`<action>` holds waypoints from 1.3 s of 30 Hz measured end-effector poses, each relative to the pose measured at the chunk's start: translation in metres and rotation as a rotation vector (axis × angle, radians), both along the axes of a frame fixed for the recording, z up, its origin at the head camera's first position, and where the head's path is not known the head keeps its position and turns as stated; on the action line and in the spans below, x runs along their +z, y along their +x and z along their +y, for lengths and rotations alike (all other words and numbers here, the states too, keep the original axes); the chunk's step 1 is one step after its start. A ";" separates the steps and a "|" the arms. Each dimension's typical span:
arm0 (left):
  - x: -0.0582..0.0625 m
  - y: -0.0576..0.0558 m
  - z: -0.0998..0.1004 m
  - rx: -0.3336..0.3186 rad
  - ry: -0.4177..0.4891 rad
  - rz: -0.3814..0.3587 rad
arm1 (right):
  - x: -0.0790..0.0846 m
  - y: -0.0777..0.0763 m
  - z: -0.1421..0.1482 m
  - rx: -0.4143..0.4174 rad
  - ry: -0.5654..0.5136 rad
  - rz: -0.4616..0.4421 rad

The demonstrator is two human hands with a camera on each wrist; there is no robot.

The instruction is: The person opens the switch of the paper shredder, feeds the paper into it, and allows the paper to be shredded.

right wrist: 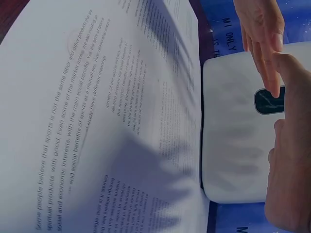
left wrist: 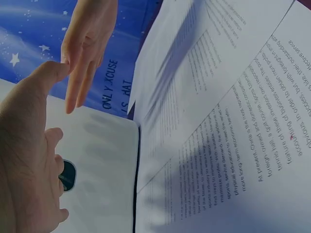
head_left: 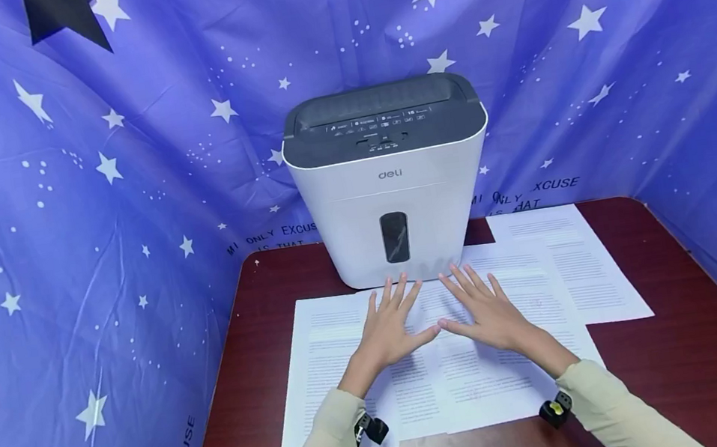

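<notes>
Both hands hover over printed sheets, fingers spread and thumbs touching or nearly so. In the head view the left hand (head_left: 391,331) is above the left sheets (head_left: 329,340), and the right hand (head_left: 489,316) is above the middle sheet (head_left: 488,380). Neither holds anything. Just beyond the fingertips stands a white paper shredder (head_left: 359,231) with a dark grey top and a small dark window. The left wrist view shows a gap between the left hand (left wrist: 29,145) and the paper (left wrist: 218,121). From the right wrist, the right hand (right wrist: 294,160) also appears raised, its shadow falling on the pages.
Another printed sheet (head_left: 574,263) lies at the back right, partly under its neighbour. All rests on a dark red wooden table (head_left: 683,362). A blue star-patterned curtain (head_left: 136,132) surrounds the table's back and sides. The shredder stands at the back edge.
</notes>
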State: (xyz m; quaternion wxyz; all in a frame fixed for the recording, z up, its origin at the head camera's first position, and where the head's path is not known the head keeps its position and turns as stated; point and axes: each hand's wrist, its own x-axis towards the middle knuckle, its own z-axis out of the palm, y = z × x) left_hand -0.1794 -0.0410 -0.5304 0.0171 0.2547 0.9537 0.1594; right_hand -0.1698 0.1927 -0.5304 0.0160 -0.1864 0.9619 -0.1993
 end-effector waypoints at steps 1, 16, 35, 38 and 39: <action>0.001 0.000 0.000 -0.001 -0.006 0.007 | 0.001 0.000 0.000 0.002 0.001 0.002; 0.046 -0.009 -0.001 -0.041 -0.025 0.107 | 0.041 -0.010 0.000 0.055 -0.012 0.095; 0.207 -0.033 0.001 0.052 0.191 0.590 | 0.209 -0.058 0.011 0.047 -0.092 0.443; 0.225 -0.041 0.006 0.093 0.133 0.579 | 0.229 -0.073 0.013 0.000 -0.187 0.408; 0.229 -0.044 0.008 0.108 0.112 0.560 | 0.235 -0.079 0.014 -0.011 -0.224 0.389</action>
